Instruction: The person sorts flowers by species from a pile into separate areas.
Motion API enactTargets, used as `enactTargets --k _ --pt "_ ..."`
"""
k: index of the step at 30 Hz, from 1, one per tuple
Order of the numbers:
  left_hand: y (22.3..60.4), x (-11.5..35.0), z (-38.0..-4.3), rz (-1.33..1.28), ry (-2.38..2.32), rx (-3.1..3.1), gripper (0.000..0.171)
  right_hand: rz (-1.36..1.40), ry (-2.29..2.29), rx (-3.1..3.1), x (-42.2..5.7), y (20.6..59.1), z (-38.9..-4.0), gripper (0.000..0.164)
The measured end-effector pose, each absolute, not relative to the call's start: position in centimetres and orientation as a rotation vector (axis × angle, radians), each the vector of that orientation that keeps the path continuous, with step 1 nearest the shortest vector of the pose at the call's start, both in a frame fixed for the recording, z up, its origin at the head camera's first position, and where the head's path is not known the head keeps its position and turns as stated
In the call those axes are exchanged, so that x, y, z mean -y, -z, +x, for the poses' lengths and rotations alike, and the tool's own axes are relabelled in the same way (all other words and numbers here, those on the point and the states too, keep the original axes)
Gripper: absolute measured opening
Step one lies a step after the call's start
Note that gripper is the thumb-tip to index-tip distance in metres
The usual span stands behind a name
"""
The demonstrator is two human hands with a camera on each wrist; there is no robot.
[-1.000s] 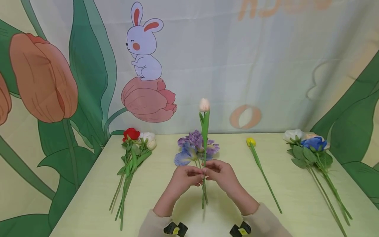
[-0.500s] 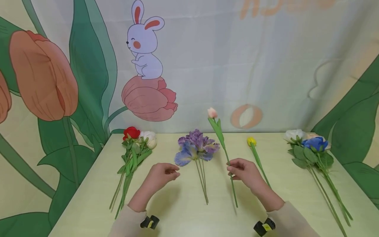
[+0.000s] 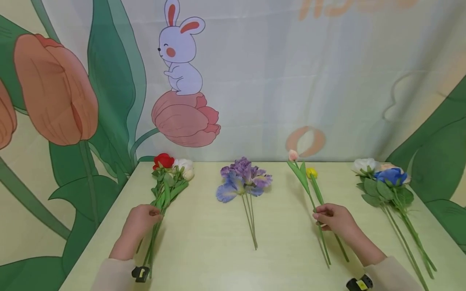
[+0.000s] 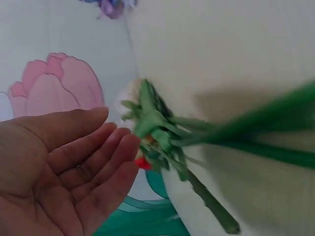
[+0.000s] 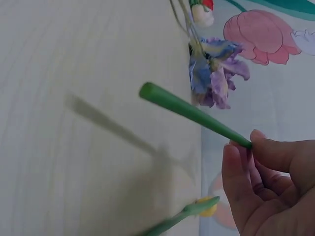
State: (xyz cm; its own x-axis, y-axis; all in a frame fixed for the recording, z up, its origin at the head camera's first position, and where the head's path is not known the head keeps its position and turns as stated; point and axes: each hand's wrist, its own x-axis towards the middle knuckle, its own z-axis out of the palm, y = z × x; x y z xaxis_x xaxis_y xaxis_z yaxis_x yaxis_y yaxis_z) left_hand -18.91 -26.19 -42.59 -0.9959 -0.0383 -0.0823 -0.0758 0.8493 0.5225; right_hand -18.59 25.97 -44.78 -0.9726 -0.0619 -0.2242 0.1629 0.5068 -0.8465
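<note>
The pale pink tulip with its long green stem (image 3: 301, 176) is held slantwise above the pale yellow table (image 3: 204, 250), near the yellow tulip (image 3: 318, 190); the right hand (image 3: 336, 218) pinches its stem between thumb and fingers. The left hand (image 3: 140, 221), its fingers relaxed and slightly bent, is over the leafy bunch of red and white flowers (image 3: 166, 193), though whether it touches them I cannot tell.

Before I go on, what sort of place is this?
Probably a staged indoor tabletop: a pale table, a printed cartoon backdrop behind it, purple flowers lying there, and a pink tulip in the right hand.
</note>
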Motion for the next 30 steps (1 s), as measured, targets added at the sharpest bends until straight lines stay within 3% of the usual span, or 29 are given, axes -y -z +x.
enactTargets --k 12,18,30 --pt "44.9 27.7 -20.3 -0.167 -0.646 -2.937 0.022 0.130 1.295 -2.581 -27.9 47.0 -19.0 0.025" --pt "45.3 27.5 -21.0 -0.224 -0.565 -2.936 0.012 0.113 1.267 -2.600 -27.7 47.5 -18.9 0.023" --pt "45.7 26.9 -21.6 -0.254 -0.514 -2.977 0.011 0.127 1.151 -2.684 -27.7 47.8 -19.6 0.021"
